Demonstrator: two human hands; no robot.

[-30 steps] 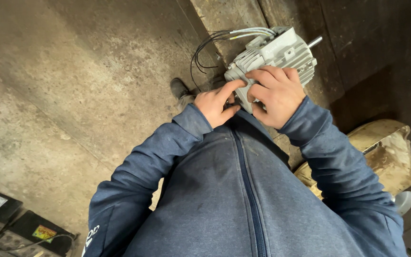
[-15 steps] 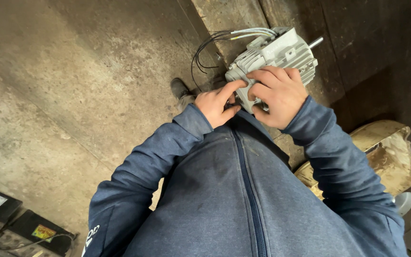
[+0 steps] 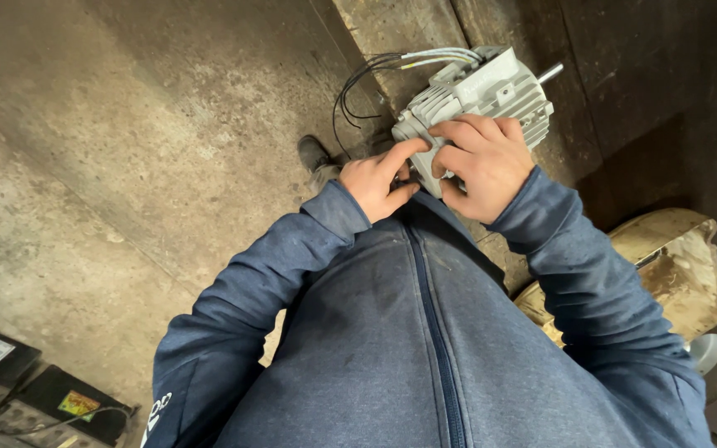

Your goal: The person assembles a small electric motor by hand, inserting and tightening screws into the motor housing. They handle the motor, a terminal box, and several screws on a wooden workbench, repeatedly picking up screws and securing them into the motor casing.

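Both hands on the grey finned electric motor (image 3: 479,95) held over the concrete floor (image 3: 126,149): right hand (image 3: 483,166) fingers curled around its end, left hand (image 3: 375,178) seemingly pinching there

dim, flat light; sharp focus; dark right side

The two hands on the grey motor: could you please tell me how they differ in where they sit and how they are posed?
The left hand sits at the near end of the grey motor, fingers pinched at its edge; the right hand lies further up, spread across the motor's ribbed body. The left hand covers little of the casing, the right hand much more. Both are bare, wear blue sleeves and touch the same motor.
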